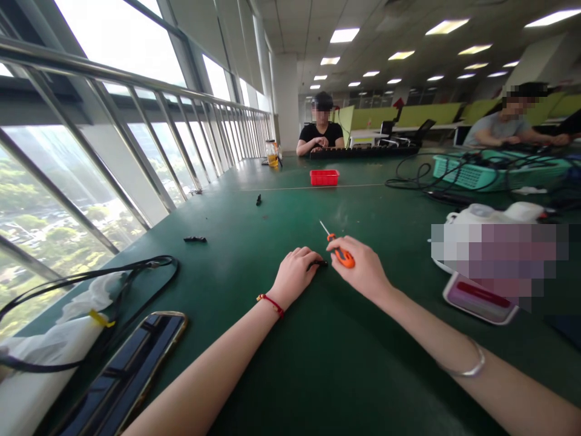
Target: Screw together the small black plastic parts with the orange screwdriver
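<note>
In the head view my right hand (361, 266) is closed round the orange and black handle of a screwdriver (341, 254). The metal shaft points up and away to the left, clear of the table. My left hand (295, 274) rests on the green table (254, 375) with its fingers curled over a small, dark, narrow piece (321, 263). One end of that piece sticks out beside the thumb, toward my right hand; its kind cannot be made out. The screwdriver tip is not touching the piece.
Small black pieces (195, 240) lie at left. A red tray (324, 177) stands ahead. A teal basket (472, 171) with black cables is at right, near a white bag (476, 212). A phone (131, 369) lies front left. Two people sit at the far side.
</note>
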`<action>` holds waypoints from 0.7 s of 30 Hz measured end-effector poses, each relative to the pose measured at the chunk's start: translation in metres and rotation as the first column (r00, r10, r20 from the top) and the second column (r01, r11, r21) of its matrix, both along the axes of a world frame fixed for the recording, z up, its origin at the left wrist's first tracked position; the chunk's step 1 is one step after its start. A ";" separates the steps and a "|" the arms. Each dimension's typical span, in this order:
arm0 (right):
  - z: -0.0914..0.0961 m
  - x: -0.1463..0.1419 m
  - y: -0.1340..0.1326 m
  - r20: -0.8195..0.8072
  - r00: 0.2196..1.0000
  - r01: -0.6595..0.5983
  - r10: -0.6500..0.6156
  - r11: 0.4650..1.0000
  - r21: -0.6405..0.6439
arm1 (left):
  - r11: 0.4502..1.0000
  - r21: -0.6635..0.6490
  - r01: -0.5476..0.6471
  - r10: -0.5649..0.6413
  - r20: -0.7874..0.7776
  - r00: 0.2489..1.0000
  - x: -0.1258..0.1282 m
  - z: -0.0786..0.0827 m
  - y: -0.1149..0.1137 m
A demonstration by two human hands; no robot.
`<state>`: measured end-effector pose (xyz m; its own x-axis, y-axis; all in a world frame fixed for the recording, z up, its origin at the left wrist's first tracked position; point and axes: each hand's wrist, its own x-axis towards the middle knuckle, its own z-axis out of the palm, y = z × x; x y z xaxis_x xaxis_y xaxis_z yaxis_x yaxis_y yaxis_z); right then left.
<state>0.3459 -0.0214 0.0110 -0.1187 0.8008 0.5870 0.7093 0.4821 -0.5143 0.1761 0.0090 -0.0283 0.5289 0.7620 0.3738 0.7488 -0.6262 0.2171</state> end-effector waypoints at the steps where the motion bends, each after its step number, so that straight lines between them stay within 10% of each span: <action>1: -0.012 0.000 0.000 0.083 0.997 0.000 0.001 1.000 -0.018 | 1.000 -0.001 0.000 0.000 0.005 1.000 0.000 0.000 0.000; 5: -0.043 0.000 0.003 0.239 0.971 0.044 -0.009 0.989 -0.142 | 1.000 -0.005 0.014 -0.014 0.038 0.999 0.000 0.001 0.000; 16: -0.047 0.007 0.011 0.359 0.933 0.112 -0.028 0.971 -0.213 | 0.997 -0.002 0.081 -0.081 0.032 0.996 0.002 -0.003 0.002; 21: -0.049 0.008 0.011 0.355 0.934 0.112 -0.039 0.976 -0.186 | 0.975 0.222 -0.011 -0.065 0.331 0.941 0.016 0.056 -0.031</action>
<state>0.3539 -0.0101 -0.0383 -0.2209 0.9116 0.3466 0.8909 0.3332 -0.3086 0.1918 -0.0222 0.0275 0.3639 0.6287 0.6873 0.6384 -0.7056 0.3075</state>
